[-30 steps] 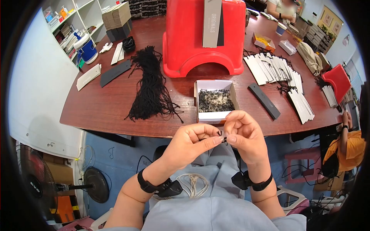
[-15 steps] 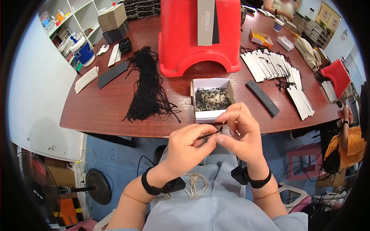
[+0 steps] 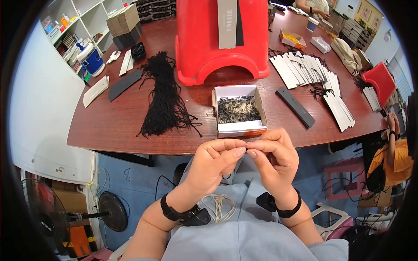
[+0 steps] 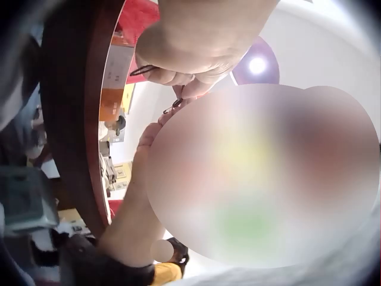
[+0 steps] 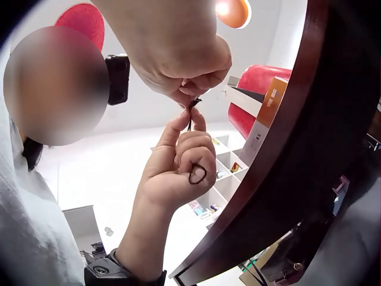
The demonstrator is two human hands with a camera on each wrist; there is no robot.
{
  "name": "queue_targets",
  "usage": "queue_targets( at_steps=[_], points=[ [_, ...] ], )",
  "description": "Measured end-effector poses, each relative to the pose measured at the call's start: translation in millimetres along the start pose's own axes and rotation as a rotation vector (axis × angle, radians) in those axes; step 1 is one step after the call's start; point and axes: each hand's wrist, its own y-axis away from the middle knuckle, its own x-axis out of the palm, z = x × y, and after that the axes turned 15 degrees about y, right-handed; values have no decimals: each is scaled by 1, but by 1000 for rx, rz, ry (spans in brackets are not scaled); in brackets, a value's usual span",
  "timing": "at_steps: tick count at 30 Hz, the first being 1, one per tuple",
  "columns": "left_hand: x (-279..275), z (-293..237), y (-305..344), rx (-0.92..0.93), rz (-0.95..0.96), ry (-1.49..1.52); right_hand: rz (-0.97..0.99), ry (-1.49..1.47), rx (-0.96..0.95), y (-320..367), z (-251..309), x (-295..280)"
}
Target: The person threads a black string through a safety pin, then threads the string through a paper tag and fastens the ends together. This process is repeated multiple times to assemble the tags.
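Both hands meet fingertip to fingertip just in front of the table's near edge. My left hand pinches a thin black cord between thumb and forefinger. In the right wrist view a loop of this cord shows at the curled lower fingers of the left hand. My right hand pinches the cord's other end, where a small dark knot-like bit shows between the fingertips. In the head view the fingers hide most of the cord. Just beyond the hands stands an open box of small dark pieces.
A bundle of black cords lies left of the box. An upturned red stool stands behind it, with a grey tag on it. Rightward lie a dark tag and several pale tags with cords. Another person's arm is at far right.
The right hand's fingers opened away from the cord half a second ago and now close in to pinch it. The left hand keeps its hold. The head view has shifted slightly.
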Motion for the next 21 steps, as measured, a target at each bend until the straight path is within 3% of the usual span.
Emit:
queue_targets(
  at_steps=[1,6,8,9,11,12,14,16,19,21],
  points=[
    [-1,0,0,-52,50,108,4,-33,-17,1,-1,0],
    [3,-2,2,-66,46,99,72,-163,-84,-3,-6,-2],
    [5,-3,4,-60,36,87,66,-480,174,-5,-2,-2],
    [5,-4,4,-46,53,66,66,-479,175,-7,-2,-4],
    [7,-5,5,-36,69,45,304,-450,477,-11,-3,-10],
    [8,-5,5,4,45,-23,375,-531,526,-9,-7,-11],
    [8,-5,4,41,20,-90,382,-594,503,-5,-11,-10],
    [9,-3,3,200,-15,-260,392,-655,478,-4,-11,-10],
    [12,0,3,318,-52,-386,309,-498,434,-4,-6,-9],
    [10,2,2,341,-67,-412,219,-209,196,-4,-5,-9]
  ],
)
